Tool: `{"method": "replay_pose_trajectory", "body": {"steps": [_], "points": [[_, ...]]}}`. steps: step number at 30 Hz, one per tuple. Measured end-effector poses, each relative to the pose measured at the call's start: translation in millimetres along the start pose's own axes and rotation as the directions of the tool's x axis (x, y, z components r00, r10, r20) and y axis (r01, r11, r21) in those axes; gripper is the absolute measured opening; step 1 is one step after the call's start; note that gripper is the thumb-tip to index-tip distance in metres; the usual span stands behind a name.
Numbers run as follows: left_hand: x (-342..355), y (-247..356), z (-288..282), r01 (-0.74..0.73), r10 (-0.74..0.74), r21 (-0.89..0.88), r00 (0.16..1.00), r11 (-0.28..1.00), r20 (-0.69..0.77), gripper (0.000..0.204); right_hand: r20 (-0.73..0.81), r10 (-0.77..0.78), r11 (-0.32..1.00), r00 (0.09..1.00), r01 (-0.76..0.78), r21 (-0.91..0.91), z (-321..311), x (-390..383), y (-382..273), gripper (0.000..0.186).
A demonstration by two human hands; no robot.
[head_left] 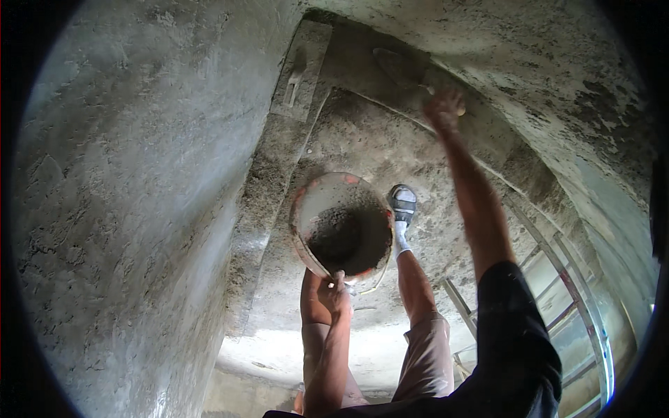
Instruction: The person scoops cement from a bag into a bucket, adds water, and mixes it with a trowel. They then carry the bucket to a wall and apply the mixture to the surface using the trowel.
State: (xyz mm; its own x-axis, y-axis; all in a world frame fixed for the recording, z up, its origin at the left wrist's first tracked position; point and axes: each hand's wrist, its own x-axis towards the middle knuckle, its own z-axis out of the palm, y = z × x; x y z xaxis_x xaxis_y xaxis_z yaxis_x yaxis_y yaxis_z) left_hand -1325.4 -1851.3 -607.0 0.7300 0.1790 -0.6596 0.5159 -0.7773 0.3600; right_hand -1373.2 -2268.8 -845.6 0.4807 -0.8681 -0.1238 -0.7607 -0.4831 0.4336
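My left hand [339, 291] is closed on the near rim of a round bucket [307, 247], whose wall is smeared with grey and shows orange patches. Dark, wet-looking mortar [341, 230] lies inside it. Stretched far out to the upper right, my right hand [444, 110] grips the handle of a pointed trowel [398, 67]. The trowel's blade is over the dark grey band along the foot of the far wall; whether it touches there I cannot tell. Farther left, a rectangular plastering float [302, 73] with a raised handle rests in the corner, away from both hands.
A rough plastered wall [139, 174] rises on the left, and a curved, patchy wall [557, 90] on the right. A metal ladder [575, 299] stands at the lower right. My sandalled foot [403, 202] is beside the bucket on the gritty floor [376, 139].
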Motion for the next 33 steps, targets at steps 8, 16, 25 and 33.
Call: {"method": "replay_pose_trajectory", "body": {"steps": [8, 16, 25, 33], "points": [[-34, 4, 32, -0.139, 0.159, -0.082, 0.924, 0.987, 0.349, 0.028, -0.341, -0.194, 0.614, 0.920, -0.157, -0.774, 205, 57, 253, 0.050], [15, 44, -73, 0.057, -0.029, -0.085, 0.954, 0.995, 0.298, 0.021, 0.542, 0.152, 0.807, 0.827, -0.420, 0.415, 0, -41, 2, 0.061], [43, 59, -69, -0.207, 0.210, -0.034, 0.968, 0.978, 0.140, 0.019, 0.273, 0.120, 0.915, 0.955, -0.213, 0.343, 69, 1, 38, 0.074], [33, 75, -67, -0.040, 0.058, -0.131, 0.989, 0.991, 0.133, 0.017, 0.537, -0.250, 0.482, 0.806, -0.378, 0.790, -16, -37, 7, 0.048]]}}
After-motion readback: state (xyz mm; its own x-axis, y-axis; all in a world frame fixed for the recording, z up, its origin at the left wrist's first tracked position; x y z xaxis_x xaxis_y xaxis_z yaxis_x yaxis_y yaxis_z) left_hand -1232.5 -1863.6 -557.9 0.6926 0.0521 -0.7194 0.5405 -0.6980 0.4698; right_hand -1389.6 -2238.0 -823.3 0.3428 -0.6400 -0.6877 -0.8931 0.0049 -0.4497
